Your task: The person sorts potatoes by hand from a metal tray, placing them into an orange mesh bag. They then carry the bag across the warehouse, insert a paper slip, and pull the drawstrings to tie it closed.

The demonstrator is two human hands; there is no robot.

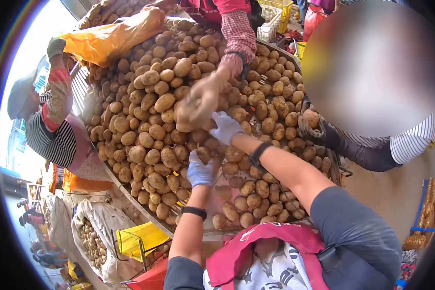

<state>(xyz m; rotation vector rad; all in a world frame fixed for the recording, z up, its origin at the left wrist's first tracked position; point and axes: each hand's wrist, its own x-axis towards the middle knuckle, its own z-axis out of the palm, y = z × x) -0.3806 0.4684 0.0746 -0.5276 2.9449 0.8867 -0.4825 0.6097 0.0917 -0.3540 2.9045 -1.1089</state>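
A large heap of potatoes (pixel 154 130) covers a metal-edged sorting table (pixel 135 205). My left hand (pixel 199 172), in a thin pale-blue glove, rests against the near side of the heap with its fingers apart, touching potatoes. Just beyond it, my right hand (pixel 226 128), gloved alike, reaches into the middle of the heap. Its fingers are spread beside several potatoes, and no firm grip shows. Close to my right hand, a co-worker's bare hand (pixel 200 101) is smeared by motion over the pile. Loose potatoes (pixel 256 195) lie on the wet table surface in front of me.
At right, another person's dark-gloved hand (pixel 316 125) holds a potato. A person at left lifts an orange sack (pixel 116 36). White sacks of potatoes (pixel 94 241) and a yellow chair-like frame (pixel 141 238) stand at lower left. Crates (pixel 270 21) are at the back.
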